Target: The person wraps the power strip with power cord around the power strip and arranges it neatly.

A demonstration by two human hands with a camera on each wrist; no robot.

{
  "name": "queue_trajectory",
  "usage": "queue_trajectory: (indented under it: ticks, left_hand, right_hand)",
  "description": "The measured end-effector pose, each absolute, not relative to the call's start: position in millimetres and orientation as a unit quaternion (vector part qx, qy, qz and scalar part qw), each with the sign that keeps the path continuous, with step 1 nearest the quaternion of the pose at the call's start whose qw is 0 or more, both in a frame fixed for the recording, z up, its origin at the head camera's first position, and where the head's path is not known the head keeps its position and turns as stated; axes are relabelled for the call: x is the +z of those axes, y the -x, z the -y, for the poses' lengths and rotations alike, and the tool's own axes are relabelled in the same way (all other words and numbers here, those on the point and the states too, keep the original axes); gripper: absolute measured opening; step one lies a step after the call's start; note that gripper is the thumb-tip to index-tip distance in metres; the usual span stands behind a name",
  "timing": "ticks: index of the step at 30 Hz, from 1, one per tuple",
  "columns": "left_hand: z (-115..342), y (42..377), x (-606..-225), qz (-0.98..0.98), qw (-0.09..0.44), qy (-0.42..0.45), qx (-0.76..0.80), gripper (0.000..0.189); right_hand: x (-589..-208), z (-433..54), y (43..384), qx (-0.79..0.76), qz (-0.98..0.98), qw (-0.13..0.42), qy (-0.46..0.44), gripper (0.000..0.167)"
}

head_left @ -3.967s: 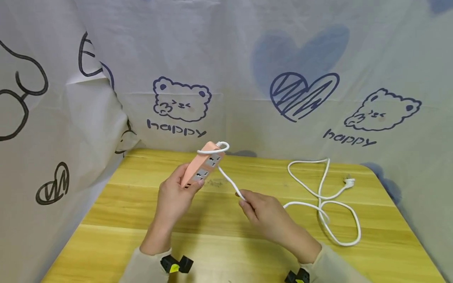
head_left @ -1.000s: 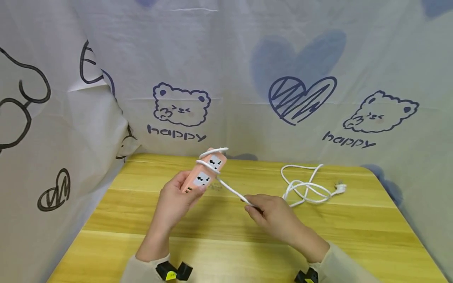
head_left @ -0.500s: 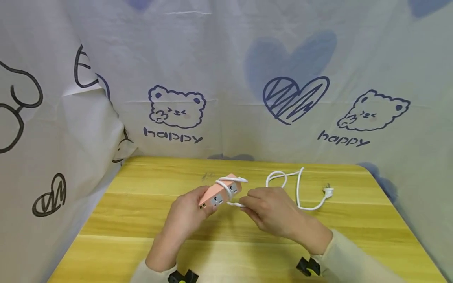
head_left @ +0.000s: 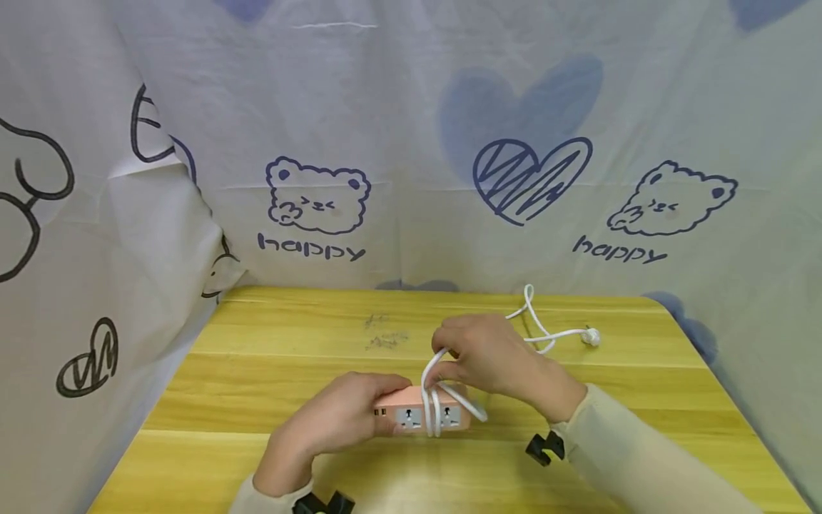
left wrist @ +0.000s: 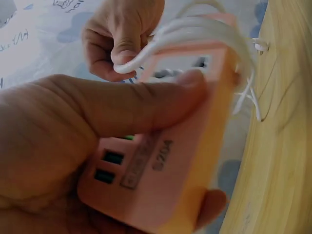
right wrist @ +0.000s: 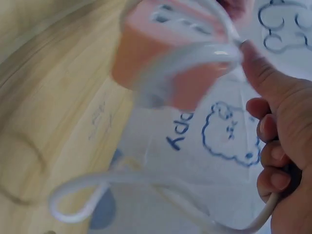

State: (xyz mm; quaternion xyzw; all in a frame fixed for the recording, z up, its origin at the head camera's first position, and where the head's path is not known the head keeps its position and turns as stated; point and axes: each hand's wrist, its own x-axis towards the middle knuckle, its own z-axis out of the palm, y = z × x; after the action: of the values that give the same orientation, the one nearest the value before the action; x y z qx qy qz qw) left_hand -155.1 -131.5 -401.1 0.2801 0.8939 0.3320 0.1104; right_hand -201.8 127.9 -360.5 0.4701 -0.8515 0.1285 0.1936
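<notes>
In the head view a pink power strip (head_left: 392,401) is held level over the table by my left hand (head_left: 340,417), which grips its USB-port end. The left wrist view shows the thumb lying across the strip's socket face (left wrist: 170,146). White cord (head_left: 432,410) loops round the strip between and beside its two sockets. My right hand (head_left: 488,357) pinches the cord just above the strip; its fingers curl round the cord in the right wrist view, where a loop of cord (right wrist: 78,185) hangs from the fist.
Loose cord (head_left: 538,325) trails behind the right hand to a white plug (head_left: 591,337) at the back right of the wooden table (head_left: 257,371). A printed cloth (head_left: 411,143) hangs along the table's back and sides. Faint dark marks (head_left: 385,340) show on the tabletop.
The power strip has turned from slanted to level and come nearer the body. More cord now wraps it, and the right hand has moved above it. The trailing cord has shortened, and the plug shifted left.
</notes>
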Motion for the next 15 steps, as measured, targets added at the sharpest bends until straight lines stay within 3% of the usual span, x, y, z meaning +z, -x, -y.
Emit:
queue_trajectory:
  ticks: [6,9,15]
  left_hand:
    - [139,159,-403,-0.868,0.12,-0.293,0.382,0.048]
    - [141,161,-404,-0.853,0.132,-0.304,0.403,0.048]
    - [140,159,-404,-0.795,0.185,-0.291,0.5,0.051]
  right_hand:
    - [-364,-134,214,0.308,0.857,0.016,-0.412,0.012]
    - [-366,-135,219,0.391,0.826,-0.061,-0.401,0.015]
    - [-384,-132,225,0.505,0.794,-0.113,-0.32,0.019]
